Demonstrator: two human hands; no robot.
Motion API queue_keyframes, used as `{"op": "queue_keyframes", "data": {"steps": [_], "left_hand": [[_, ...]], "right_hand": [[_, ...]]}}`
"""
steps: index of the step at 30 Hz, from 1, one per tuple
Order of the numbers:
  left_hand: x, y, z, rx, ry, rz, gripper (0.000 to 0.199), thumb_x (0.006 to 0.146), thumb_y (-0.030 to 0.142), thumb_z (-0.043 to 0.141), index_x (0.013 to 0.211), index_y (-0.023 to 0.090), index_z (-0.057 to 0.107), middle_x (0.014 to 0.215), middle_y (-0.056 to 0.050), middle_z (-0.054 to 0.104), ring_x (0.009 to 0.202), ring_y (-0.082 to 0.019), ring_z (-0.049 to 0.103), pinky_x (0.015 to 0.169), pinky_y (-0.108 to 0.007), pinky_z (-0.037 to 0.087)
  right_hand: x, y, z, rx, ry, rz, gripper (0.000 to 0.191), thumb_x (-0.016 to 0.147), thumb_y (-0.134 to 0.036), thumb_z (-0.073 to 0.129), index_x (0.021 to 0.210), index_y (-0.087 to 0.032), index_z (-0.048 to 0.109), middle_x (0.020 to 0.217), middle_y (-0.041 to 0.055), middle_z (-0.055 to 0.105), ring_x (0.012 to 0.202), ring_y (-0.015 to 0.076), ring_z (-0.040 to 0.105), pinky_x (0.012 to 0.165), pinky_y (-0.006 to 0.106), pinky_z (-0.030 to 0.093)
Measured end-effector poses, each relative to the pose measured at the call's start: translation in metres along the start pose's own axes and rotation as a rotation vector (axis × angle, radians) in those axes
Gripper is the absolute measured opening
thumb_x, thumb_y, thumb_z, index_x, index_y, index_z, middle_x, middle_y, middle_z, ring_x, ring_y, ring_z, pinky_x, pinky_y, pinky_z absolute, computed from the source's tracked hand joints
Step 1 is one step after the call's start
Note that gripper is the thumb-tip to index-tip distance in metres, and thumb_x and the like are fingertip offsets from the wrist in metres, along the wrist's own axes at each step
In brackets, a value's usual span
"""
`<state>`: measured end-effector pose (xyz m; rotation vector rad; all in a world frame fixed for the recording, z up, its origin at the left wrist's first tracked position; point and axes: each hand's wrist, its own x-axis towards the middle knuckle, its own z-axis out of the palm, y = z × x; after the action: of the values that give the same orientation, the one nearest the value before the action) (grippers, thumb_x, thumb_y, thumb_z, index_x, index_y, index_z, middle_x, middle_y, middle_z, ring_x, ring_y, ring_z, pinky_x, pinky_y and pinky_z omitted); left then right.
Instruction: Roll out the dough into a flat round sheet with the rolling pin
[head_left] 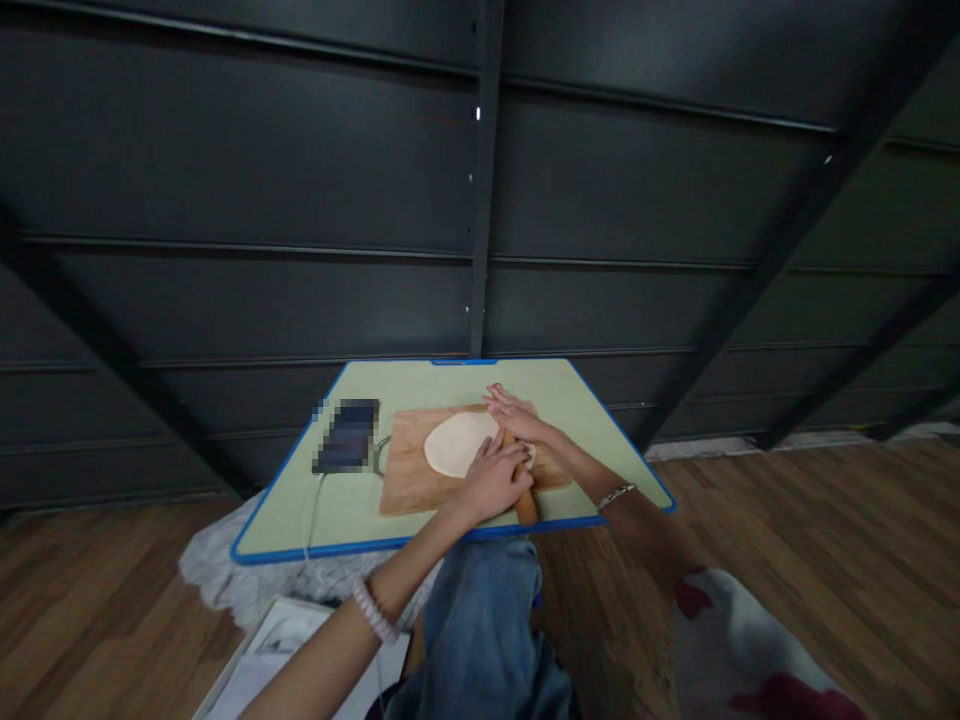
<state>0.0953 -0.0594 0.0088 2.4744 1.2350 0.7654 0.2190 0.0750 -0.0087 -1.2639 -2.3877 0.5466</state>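
Left hand point(495, 480) is draping over the rolling pin point(527, 508), grip unclear, right hand point(517, 416) is lying across its far part, fingers extended, and the dough point(456, 447) on the cutting board point(409, 490) is looking soft, tearable, best supported underneath.

Our left hand point(493, 482): right of lower centre, resting over the rolling pin point(527, 510), whose near end shows below it.
Our right hand point(517, 416): just above the left in the frame, fingers stretched out, lying over the pin's upper part.
Dough point(452, 446): a pale flat sheet at lower centre, partly covered by our hands.
Board point(412, 492): wooden, beneath the dough.
Table point(600, 430): pale green, blue-edged, lower middle.
Pixelated dark object point(349, 437): left on the tabletop; we see a white cable point(309, 515) below it.
Wall point(337, 160): dark panels across the upper half.
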Motion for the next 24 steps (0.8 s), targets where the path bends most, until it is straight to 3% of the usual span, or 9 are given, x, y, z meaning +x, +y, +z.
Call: {"op": "queue_keyframes", "data": {"steps": [3, 7, 12, 16, 20, 24], "left_hand": [[-0.010, -0.001, -0.001, -0.053, 0.035, 0.059, 0.028, 0.083, 0.016, 0.042, 0.100, 0.019, 0.064, 0.107, -0.006, 0.066, 0.110, -0.022, 0.054, 0.114, -0.045, 0.023], [-0.024, 0.009, 0.005, -0.102, 0.070, 0.034, 0.024, 0.086, 0.021, 0.042, 0.100, 0.018, 0.062, 0.103, -0.008, 0.064, 0.112, -0.024, 0.052, 0.113, -0.046, 0.026], [-0.044, 0.025, 0.006, -0.068, 0.051, 0.008, 0.036, 0.082, 0.030, 0.053, 0.114, 0.014, 0.054, 0.114, -0.013, 0.056, 0.130, -0.033, 0.036, 0.116, -0.054, 0.015], [-0.057, 0.026, 0.001, -0.024, 0.008, 0.044, 0.044, 0.080, 0.017, 0.047, 0.124, 0.011, 0.049, 0.117, -0.014, 0.054, 0.138, -0.032, 0.026, 0.118, -0.054, 0.010], [-0.068, 0.018, -0.001, 0.013, 0.009, 0.036, 0.046, 0.079, 0.009, 0.041, 0.124, 0.012, 0.049, 0.121, -0.013, 0.053, 0.142, -0.029, 0.016, 0.118, -0.052, 0.013], [-0.079, 0.014, -0.004, 0.023, 0.010, -0.022, 0.047, 0.076, 0.005, 0.040, 0.121, 0.013, 0.051, 0.127, -0.011, 0.050, 0.143, -0.027, 0.003, 0.117, -0.050, 0.020]], "right_hand": [[0.010, -0.014, 0.006, -0.046, -0.013, 0.023, 0.051, 0.098, -0.043, 0.025, 0.134, -0.016, 0.049, 0.152, 0.0092, 0.029, 0.142, 0.0185, 0.013, 0.115, 0.039, 0.011], [0.021, -0.038, 0.014, -0.072, -0.020, 0.030, 0.047, 0.099, -0.038, 0.028, 0.130, -0.013, 0.053, 0.146, 0.0104, 0.039, 0.140, 0.0198, 0.021, 0.113, 0.040, 0.011], [0.032, -0.060, 0.025, -0.077, 0.003, 0.027, 0.036, 0.097, -0.034, 0.036, 0.120, -0.022, 0.061, 0.138, 0.0026, 0.051, 0.136, 0.0198, 0.028, 0.112, 0.042, 0.009], [0.035, -0.071, 0.029, -0.115, 0.011, 0.051, 0.030, 0.094, -0.030, 0.042, 0.107, -0.025, 0.068, 0.127, -0.0005, 0.061, 0.130, 0.0195, 0.036, 0.112, 0.043, 0.009], [0.033, -0.084, 0.029, -0.140, 0.011, 0.079, 0.027, 0.091, -0.031, 0.045, 0.100, -0.028, 0.070, 0.119, -0.0020, 0.066, 0.126, 0.0227, 0.041, 0.111, 0.049, 0.005], [0.036, -0.099, 0.034, -0.210, 0.030, 0.116, 0.031, 0.091, -0.032, 0.041, 0.099, -0.029, 0.070, 0.114, -0.0015, 0.068, 0.112, 0.0210, 0.055, 0.110, 0.047, 0.008]]}}
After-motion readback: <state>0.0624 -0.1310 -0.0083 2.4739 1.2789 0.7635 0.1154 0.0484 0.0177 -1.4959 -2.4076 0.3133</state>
